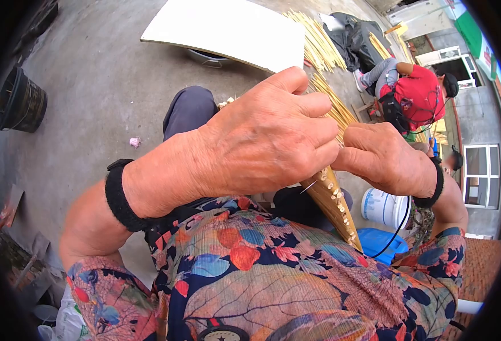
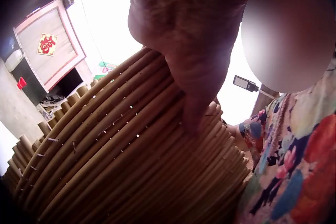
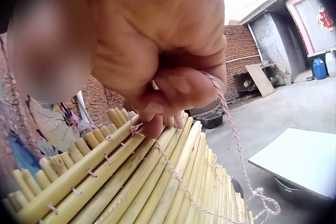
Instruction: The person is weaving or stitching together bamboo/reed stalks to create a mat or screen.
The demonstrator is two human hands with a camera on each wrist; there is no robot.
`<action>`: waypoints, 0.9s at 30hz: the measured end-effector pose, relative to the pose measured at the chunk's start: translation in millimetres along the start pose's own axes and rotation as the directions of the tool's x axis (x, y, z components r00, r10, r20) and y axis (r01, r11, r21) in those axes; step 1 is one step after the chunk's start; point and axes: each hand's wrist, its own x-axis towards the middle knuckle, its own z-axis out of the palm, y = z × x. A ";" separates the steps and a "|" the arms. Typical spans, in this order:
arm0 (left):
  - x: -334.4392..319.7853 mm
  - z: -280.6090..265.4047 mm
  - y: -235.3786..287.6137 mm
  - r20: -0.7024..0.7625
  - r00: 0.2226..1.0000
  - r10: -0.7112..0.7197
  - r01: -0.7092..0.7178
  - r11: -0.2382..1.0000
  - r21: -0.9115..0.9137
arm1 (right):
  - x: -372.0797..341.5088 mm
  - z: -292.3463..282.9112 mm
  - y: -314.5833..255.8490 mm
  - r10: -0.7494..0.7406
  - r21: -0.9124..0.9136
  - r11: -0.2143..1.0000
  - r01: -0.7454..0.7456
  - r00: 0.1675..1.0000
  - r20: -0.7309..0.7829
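Observation:
A mat of pale reed stalks (image 1: pixel 334 207) stands between the person's torso and hands, its stalks stitched side by side with pink-and-white twine (image 3: pixel 234 124). The left hand (image 1: pixel 264 136) grips the mat's upper edge with curled fingers; in the left wrist view it reaches down over the stalks (image 2: pixel 131 134). Beside it, the right hand (image 1: pixel 378 153) pinches the twine, which hangs in a loose loop over the mat in the right wrist view. A thin pointed piece (image 1: pixel 312 186), like a needle, sticks out below the left hand. Some fingertips are hidden behind the hands.
A white board (image 1: pixel 227 31) lies over a basin ahead. Loose reeds (image 1: pixel 318 45) lie beyond it, near a seated person in red (image 1: pixel 418 94). A black bucket (image 1: pixel 23 102) stands left; a white bucket (image 1: pixel 382 207) and a blue container (image 1: pixel 381 243) stand right.

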 end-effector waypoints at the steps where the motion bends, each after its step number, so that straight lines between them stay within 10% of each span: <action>1: 0.0 0.7 0.3 -0.009 1.000 -0.003 0.003 1.000 -0.002 | 0.0 1.9 -1.0 0.025 0.030 0.999 -0.024 0.999 -0.030; 27: 25.5 28.1 -8.6 0.051 0.998 0.029 -0.029 1.000 0.000 | -19.6 30.4 -1.1 0.428 0.130 0.902 -0.411 0.889 -0.160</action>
